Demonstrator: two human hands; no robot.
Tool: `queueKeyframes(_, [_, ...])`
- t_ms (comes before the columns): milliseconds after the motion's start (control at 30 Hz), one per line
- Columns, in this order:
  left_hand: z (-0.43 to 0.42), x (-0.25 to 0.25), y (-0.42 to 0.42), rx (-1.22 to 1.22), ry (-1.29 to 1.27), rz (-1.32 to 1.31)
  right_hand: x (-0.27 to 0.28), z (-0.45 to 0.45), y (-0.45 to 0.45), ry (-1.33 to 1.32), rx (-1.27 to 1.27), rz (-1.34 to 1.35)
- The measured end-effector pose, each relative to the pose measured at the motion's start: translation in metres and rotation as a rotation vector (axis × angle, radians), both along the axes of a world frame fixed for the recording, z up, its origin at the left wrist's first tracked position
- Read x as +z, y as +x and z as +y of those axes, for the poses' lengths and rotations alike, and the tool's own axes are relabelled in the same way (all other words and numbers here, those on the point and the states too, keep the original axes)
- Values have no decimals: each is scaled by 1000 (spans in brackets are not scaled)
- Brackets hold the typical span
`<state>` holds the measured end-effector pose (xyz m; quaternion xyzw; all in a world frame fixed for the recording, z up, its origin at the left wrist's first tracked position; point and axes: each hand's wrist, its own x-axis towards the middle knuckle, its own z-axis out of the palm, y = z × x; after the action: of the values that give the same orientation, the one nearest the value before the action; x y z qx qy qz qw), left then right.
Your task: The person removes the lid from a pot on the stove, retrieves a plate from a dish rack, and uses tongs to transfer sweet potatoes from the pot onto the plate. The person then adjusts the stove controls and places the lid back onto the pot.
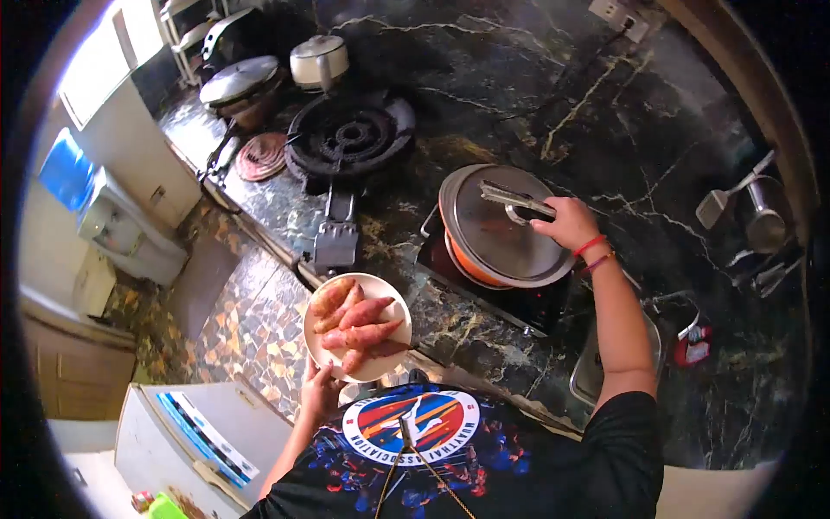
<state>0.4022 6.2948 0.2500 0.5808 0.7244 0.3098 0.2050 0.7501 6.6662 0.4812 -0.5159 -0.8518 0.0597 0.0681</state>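
Observation:
My left hand (322, 389) grips the near rim of a white plate (399, 318), thumb on the edge. Several reddish sweet potatoes (367, 336) are piled on the plate. Over the orange pot (474, 270), my right hand (572, 227) is closed around metal tongs (510, 195). The tongs reach across the lid (493, 238), right by its loop handle (516, 216). Whether the tongs or fingers also grip that handle, I cannot tell. The lid lies over the pot, which stands on a black electric cooktop (545, 316).
Left of the pot, a black gas burner (350, 134) sits on the dark marble counter, with a lidded pan (238, 82) and white pot (320, 62) behind. A metal tray (596, 363) lies at right. A spatula (716, 206) hangs on the wall. A fridge (173, 458) stands lower left.

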Motion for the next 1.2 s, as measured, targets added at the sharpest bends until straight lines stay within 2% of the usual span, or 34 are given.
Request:
queueKeyframes(33, [1,8,7,126,86,-424,-2,3,1,2,13,7])
queueKeyframes(167, [-1,47,28,292,5,-422,-12,4,5,51,33,-2])
queueKeyframes(233, [-2,53,37,378,-54,-444,-9,4,5,67,42,-13])
queueKeyframes(333, [-5,46,48,462,13,-604,-10,4,2,66,51,-3])
queueKeyframes(367, [-1,38,53,571,184,-1108,-11,4,2,66,50,-4])
queueKeyframes(433, [-10,18,52,480,116,-720,-8,2,-1,47,32,-26])
queueKeyframes(500, [-26,-1,50,446,67,-513,-10,4,-9,74,54,-13])
queueKeyframes(533, [-31,-4,48,429,51,-494,-12,0,-5,90,19,0])
queueKeyframes(633, [-3,-5,33,499,164,-992,-27,8,2,88,79,65])
queueKeyframes(667, [42,102,71,-51,217,-360,-21,5,1,17,45,12])
queueKeyframes(700, [86,208,111,-442,534,191,-23,3,3,135,95,20])
queueKeyframes(767, [99,149,79,-481,815,478,-13,-3,1,148,82,22])
queueKeyframes(833, [113,137,64,-551,1011,591,-10,-7,-3,151,16,2])
queueKeyframes(967, [129,127,39,-677,1125,613,-3,-20,-5,137,-11,-9])
queueKeyframes(1100, [124,144,17,-832,963,650,-9,-19,-1,105,-22,30])
queueKeyframes(1200, [124,149,12,-797,926,610,-15,-14,-2,152,-9,10])
